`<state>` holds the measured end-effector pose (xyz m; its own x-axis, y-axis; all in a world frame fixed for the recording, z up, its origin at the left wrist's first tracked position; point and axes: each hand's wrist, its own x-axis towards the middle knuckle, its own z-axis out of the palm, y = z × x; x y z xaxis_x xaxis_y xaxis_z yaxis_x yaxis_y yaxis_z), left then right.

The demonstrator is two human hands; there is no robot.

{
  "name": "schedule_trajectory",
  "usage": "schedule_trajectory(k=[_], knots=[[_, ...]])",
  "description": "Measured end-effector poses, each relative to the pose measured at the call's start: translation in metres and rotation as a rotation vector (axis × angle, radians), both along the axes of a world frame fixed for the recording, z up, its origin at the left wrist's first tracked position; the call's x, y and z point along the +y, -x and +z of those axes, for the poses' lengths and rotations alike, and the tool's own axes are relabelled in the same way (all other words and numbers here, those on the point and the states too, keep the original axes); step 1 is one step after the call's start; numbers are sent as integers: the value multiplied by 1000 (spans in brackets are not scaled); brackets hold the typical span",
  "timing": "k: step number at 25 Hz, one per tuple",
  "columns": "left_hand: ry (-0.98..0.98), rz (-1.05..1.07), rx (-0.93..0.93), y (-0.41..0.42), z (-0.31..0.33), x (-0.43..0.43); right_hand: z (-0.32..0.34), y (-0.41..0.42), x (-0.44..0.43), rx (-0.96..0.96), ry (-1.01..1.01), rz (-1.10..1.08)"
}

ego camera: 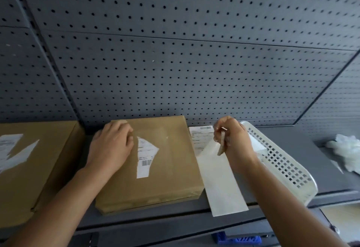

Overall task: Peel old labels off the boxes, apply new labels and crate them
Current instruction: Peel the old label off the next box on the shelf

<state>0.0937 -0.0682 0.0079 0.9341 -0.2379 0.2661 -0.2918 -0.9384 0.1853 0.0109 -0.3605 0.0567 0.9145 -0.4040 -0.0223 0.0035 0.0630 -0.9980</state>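
A flat brown cardboard box [167, 165] lies on the grey shelf [175, 219] in front of me. A torn remnant of a white label [145, 155] with a barcode still sticks to its top. My left hand [114, 145] rests on the box's top left part, fingers bent, next to the remnant. My right hand [231, 139] hovers just right of the box and pinches a narrow peeled strip of label, brownish on its back. Under that hand lie a printed white label sheet [200, 135] and a long blank white backing strip [222, 184].
A second brown box [39, 161] with torn label scraps lies at the left. A white perforated plastic basket [282, 159] stands at the right, with crumpled clear plastic [346, 149] beyond it. Grey pegboard [175, 52] forms the back wall. A blue object [237, 239] sits below the shelf edge.
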Motion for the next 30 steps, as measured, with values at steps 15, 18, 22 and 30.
schedule_trajectory(k=[15,18,22,30], knots=[[253,-202,28,-3,-3,-81,19,57,-123,37,314,-288],[270,-187,32,-4,-7,-81,9,73,-104,159,487,103],[287,-180,29,-6,-8,-80,-16,78,-64,437,907,707],[301,-182,22,-7,-8,-75,-48,66,-40,558,889,717]])
